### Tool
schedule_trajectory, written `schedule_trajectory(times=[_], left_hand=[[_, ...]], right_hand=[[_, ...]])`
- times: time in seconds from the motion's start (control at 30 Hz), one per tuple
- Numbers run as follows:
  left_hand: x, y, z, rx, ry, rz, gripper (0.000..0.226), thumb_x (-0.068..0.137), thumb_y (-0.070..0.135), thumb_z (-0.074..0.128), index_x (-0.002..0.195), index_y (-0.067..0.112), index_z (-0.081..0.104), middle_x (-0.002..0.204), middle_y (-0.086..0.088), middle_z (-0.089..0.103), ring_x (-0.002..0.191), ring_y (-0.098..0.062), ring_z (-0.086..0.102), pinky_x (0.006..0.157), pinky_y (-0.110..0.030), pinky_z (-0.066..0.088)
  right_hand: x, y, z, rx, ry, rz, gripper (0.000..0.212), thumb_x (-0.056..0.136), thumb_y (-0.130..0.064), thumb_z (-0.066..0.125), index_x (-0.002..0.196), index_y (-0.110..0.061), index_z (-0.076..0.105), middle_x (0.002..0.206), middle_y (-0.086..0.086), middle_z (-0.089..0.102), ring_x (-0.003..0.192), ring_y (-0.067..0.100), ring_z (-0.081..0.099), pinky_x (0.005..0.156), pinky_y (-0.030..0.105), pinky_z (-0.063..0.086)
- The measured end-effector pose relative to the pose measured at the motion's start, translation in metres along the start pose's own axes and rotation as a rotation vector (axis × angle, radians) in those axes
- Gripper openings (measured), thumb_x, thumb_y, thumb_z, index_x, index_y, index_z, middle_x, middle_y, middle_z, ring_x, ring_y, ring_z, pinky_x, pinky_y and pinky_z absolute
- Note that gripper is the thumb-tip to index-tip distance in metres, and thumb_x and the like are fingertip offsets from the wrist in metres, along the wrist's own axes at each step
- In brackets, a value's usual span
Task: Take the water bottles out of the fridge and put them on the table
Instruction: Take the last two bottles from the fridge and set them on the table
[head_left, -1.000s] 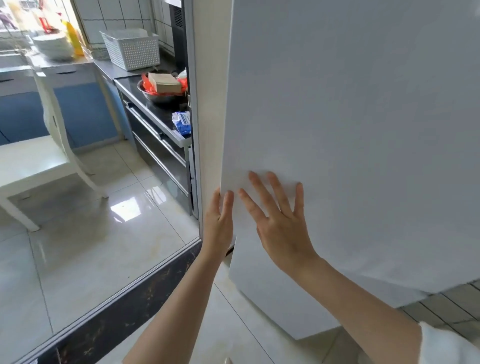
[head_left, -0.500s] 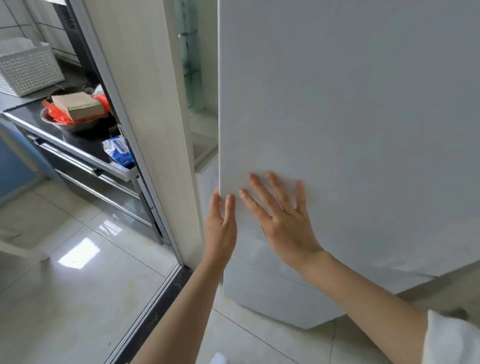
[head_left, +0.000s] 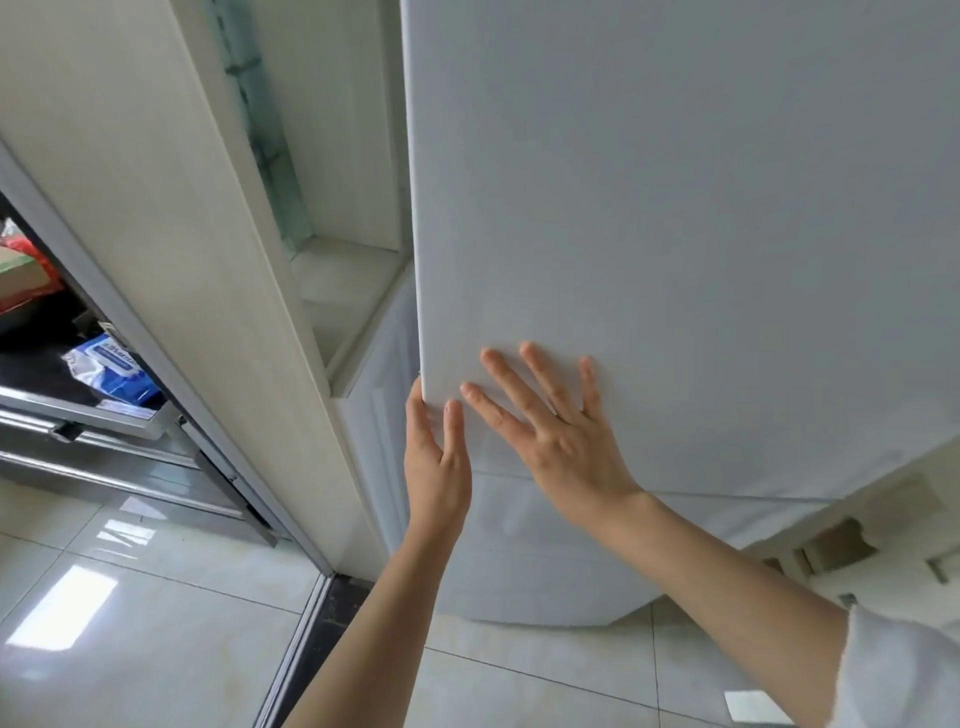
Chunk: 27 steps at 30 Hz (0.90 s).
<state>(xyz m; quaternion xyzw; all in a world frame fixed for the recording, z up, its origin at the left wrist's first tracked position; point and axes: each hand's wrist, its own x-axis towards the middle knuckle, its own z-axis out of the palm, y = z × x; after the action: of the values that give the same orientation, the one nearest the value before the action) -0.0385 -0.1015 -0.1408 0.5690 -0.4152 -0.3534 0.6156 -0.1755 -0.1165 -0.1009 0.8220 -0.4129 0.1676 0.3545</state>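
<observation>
1. Now the fridge door (head_left: 675, 234) stands wider open than a second ago, showing more of the inner shelf (head_left: 343, 280).
2. Left hand (head_left: 436, 462): its grip pinches the door's free edge, thumb on the front.
3. Right hand (head_left: 561, 441): flat against the door face, fingers straight, holding nothing.
4. No water bottles are visible yet; presumably they sit deeper inside, so the door likely needs more swing.

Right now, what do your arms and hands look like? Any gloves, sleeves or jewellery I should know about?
Both hands are bare, with no gloves: left hand, right hand. No rings, watch or bracelets show on either one. The left forearm is uncovered as far as the picture reaches. The right arm has a white sleeve pushed up near the elbow, with the forearm bare below it.
</observation>
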Motion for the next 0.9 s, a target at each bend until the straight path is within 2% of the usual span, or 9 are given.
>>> schedule_trajectory(times=[0.13, 0.27, 0.4, 0.5, 0.6, 0.67, 0.73, 0.83, 0.9], left_hand=[[0.002, -0.003, -0.002, 0.001, -0.018, -0.011, 0.043, 0.097, 0.047, 0.045, 0.138, 0.035, 0.041, 0.114, 0.007, 0.063, 0.1, -0.005, 0.059, 0.086, -0.014, 0.045], [0.002, -0.003, -0.003, 0.005, -0.02, -0.028, 0.046, 0.097, 0.047, 0.043, 0.14, 0.032, 0.04, 0.124, 0.0, 0.061, 0.111, -0.013, 0.057, 0.093, -0.022, 0.046], [0.004, -0.004, -0.005, 0.02, -0.038, -0.035, 0.045, 0.098, 0.047, 0.042, 0.14, 0.034, 0.039, 0.127, 0.004, 0.059, 0.114, -0.012, 0.056, 0.097, -0.026, 0.046], [0.005, -0.003, -0.006, 0.016, -0.05, -0.031, 0.044, 0.098, 0.045, 0.044, 0.14, 0.032, 0.04, 0.124, 0.002, 0.06, 0.109, -0.01, 0.057, 0.093, -0.021, 0.046], [0.003, 0.0, -0.007, 0.029, -0.021, -0.027, 0.04, 0.098, 0.041, 0.048, 0.137, 0.032, 0.045, 0.11, 0.007, 0.064, 0.097, -0.003, 0.058, 0.088, -0.018, 0.047], [0.001, 0.0, -0.008, 0.039, 0.006, -0.035, 0.04, 0.098, 0.034, 0.052, 0.138, 0.032, 0.046, 0.114, 0.015, 0.062, 0.103, 0.006, 0.055, 0.088, -0.009, 0.041], [-0.006, -0.002, -0.01, 0.053, 0.023, -0.059, 0.044, 0.097, 0.025, 0.052, 0.14, 0.03, 0.044, 0.127, 0.016, 0.058, 0.114, 0.014, 0.048, 0.091, -0.002, 0.034], [-0.028, -0.002, -0.018, 0.06, 0.038, -0.075, 0.048, 0.096, 0.014, 0.051, 0.141, 0.028, 0.044, 0.137, 0.013, 0.053, 0.127, 0.005, 0.044, 0.108, -0.02, 0.035], [-0.05, -0.001, -0.024, 0.08, 0.035, -0.068, 0.045, 0.095, 0.012, 0.049, 0.137, 0.028, 0.047, 0.136, 0.011, 0.053, 0.128, 0.0, 0.045, 0.108, -0.027, 0.037]], right_hand=[[0.0, -0.003, 0.001, -0.023, -0.032, 0.004, 0.087, 0.078, 0.01, 0.045, 0.15, -0.034, 0.023, 0.16, -0.004, 0.009, 0.149, 0.024, -0.009, 0.116, 0.055, -0.006], [0.001, -0.006, 0.003, -0.031, -0.032, 0.016, 0.084, 0.081, 0.012, 0.035, 0.15, -0.036, 0.023, 0.159, -0.003, 0.01, 0.148, 0.025, -0.011, 0.116, 0.057, -0.003], [0.002, -0.007, 0.002, -0.045, -0.057, 0.016, 0.087, 0.08, 0.014, 0.031, 0.15, -0.036, 0.022, 0.159, -0.003, 0.008, 0.148, 0.025, -0.013, 0.116, 0.057, -0.005], [0.002, -0.008, 0.0, -0.025, -0.096, 0.014, 0.09, 0.077, 0.014, 0.034, 0.15, -0.036, 0.02, 0.159, -0.003, 0.007, 0.147, 0.025, -0.016, 0.115, 0.057, -0.008], [0.003, -0.008, -0.006, 0.014, -0.116, 0.031, 0.089, 0.076, 0.014, 0.031, 0.15, -0.034, 0.022, 0.159, -0.002, 0.006, 0.147, 0.025, -0.017, 0.114, 0.058, -0.007], [0.005, -0.009, -0.014, 0.076, -0.142, 0.032, 0.088, 0.074, 0.015, 0.034, 0.149, -0.029, 0.027, 0.16, 0.0, 0.005, 0.148, 0.028, -0.012, 0.114, 0.059, -0.005], [0.004, -0.01, -0.024, 0.136, -0.147, 0.045, 0.081, 0.073, 0.015, 0.044, 0.145, -0.022, 0.037, 0.16, 0.004, 0.01, 0.148, 0.031, -0.002, 0.114, 0.06, 0.0], [-0.01, -0.014, -0.037, 0.223, -0.176, 0.115, 0.073, 0.076, 0.01, 0.057, 0.141, -0.018, 0.042, 0.159, 0.009, 0.019, 0.147, 0.038, 0.007, 0.116, 0.058, 0.009], [-0.031, -0.016, -0.046, 0.288, -0.216, 0.175, 0.068, 0.079, 0.006, 0.06, 0.141, -0.014, 0.041, 0.157, 0.012, 0.024, 0.145, 0.042, 0.012, 0.117, 0.057, 0.017]])
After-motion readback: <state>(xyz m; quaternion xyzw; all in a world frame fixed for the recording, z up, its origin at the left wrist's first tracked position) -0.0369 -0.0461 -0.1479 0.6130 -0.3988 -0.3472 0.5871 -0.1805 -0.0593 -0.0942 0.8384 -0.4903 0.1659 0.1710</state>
